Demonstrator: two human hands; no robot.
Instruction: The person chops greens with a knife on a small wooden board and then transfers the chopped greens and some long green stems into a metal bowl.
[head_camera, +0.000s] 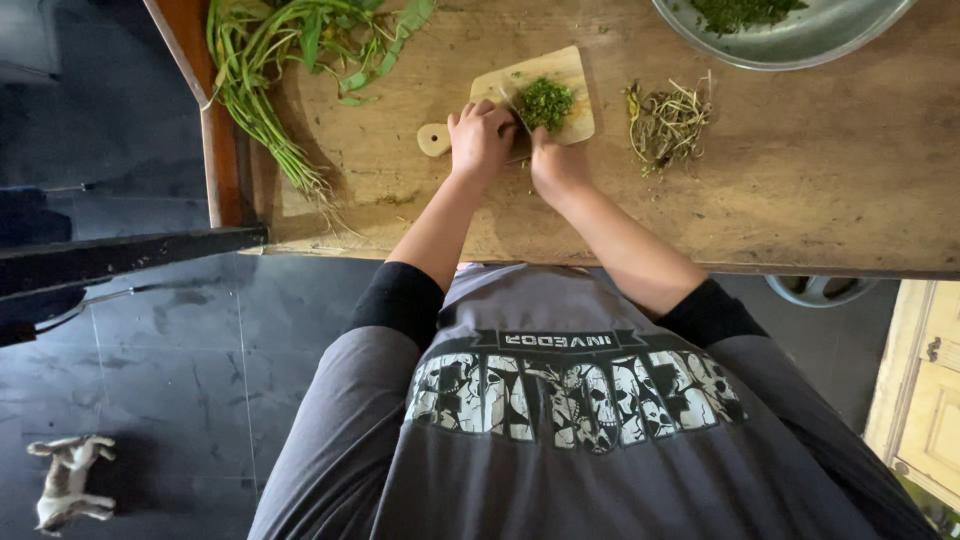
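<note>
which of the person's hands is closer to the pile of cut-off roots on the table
Right. The right hand is at the cutting board's near edge, the roots just beyond to its right; the left hand lies farther left.

Single view from a camera worn on the person's head, looking steeply down past the torso onto the wooden counter (800, 180). The counter fills the upper frame at arm's reach; dark floor (180, 380) lies below left.
</note>
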